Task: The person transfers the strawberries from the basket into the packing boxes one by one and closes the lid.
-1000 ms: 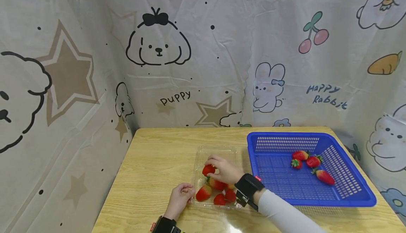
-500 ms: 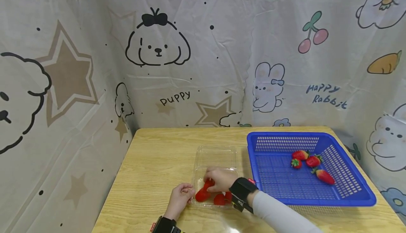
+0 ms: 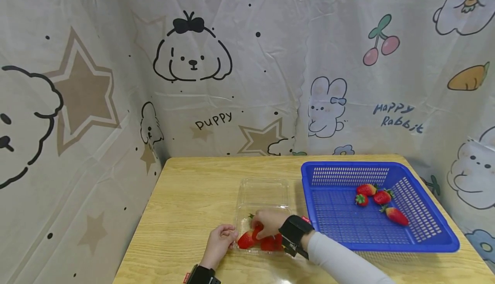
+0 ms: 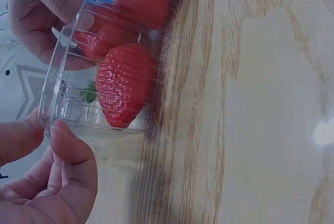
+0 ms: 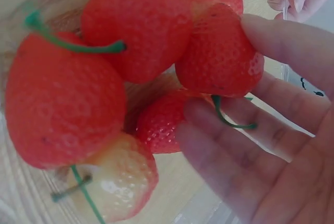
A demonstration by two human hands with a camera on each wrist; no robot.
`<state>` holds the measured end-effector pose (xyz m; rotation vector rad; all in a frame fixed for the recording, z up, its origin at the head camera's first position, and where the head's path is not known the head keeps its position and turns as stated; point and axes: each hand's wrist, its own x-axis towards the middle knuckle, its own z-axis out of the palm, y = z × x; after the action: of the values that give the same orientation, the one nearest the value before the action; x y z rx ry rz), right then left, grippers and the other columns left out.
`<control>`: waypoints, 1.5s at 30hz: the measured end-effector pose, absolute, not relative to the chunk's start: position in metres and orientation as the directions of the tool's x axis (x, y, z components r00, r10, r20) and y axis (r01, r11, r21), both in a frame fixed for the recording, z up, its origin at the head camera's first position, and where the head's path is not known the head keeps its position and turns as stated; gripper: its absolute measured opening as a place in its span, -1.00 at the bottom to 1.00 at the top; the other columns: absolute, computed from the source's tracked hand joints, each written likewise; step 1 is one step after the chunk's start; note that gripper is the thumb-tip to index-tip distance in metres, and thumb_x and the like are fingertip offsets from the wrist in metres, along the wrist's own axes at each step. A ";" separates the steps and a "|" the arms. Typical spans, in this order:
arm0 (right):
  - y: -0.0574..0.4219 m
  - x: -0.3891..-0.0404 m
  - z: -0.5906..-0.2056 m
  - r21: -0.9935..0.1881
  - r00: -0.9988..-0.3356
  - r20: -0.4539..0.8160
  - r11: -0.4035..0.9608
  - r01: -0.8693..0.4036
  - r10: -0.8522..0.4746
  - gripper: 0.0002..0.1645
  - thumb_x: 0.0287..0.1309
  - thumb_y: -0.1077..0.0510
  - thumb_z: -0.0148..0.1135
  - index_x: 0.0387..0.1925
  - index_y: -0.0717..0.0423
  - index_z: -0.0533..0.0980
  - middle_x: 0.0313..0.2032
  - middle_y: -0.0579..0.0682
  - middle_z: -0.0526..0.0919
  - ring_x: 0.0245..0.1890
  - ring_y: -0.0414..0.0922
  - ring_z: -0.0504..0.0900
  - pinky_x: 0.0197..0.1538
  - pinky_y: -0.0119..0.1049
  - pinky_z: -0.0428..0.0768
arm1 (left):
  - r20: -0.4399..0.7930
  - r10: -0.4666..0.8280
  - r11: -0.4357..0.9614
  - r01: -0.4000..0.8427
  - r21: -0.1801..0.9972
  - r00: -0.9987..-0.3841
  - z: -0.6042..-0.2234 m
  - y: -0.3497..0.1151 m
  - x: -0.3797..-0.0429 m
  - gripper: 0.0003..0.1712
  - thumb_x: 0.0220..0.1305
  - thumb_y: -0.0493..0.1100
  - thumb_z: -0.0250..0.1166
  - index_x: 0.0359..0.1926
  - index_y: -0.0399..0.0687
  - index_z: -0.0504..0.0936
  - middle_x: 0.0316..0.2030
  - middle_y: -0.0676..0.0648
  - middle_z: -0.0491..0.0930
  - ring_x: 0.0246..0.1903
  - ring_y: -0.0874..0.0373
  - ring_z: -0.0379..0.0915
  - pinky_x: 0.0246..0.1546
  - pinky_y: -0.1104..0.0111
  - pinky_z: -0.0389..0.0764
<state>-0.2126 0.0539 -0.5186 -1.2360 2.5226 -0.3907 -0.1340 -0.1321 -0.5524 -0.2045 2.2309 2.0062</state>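
A clear plastic clamshell box (image 3: 263,191) lies on the table with its lid folded back. My left hand (image 3: 219,242) pinches the near left corner of its rim between thumb and forefinger, plain in the left wrist view. Inside the box, my right hand (image 3: 270,221) holds a red strawberry (image 5: 219,51) between thumb and fingers, low among the others. Beside it at the front left lies another strawberry (image 4: 125,85). The right wrist view shows more fruit, including a large strawberry (image 5: 65,104) and a pale one (image 5: 117,179). The right hand hides part of the box's contents.
To the right of the box stands a blue plastic basket (image 3: 332,219) with several strawberries (image 3: 396,216) toward its right side. A printed curtain (image 3: 239,82) hangs behind the wooden table (image 3: 185,198).
My right hand has come down and nearer the front with the strawberry, from the middle of the box in among the other fruit, then slightly right. The left hand keeps its place.
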 end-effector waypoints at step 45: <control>0.259 -0.258 -0.443 -0.499 -0.888 0.444 0.856 -0.138 0.116 -0.13 -0.05 0.27 0.29 0.29 0.16 0.10 0.34 0.31 -0.12 0.33 0.27 -0.18 0.23 0.30 -0.17 | -0.217 -0.025 0.129 -0.219 0.967 -0.976 -0.548 -0.132 -0.134 -0.67 0.17 -0.35 0.20 -0.11 -0.56 0.41 -0.54 0.01 0.41 -0.60 0.25 0.36 -0.56 0.45 0.48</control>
<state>-0.2577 0.2589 -0.4430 -0.0215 3.4778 -1.0001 -0.1338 -0.1321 -0.5484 -0.2442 2.2437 1.9662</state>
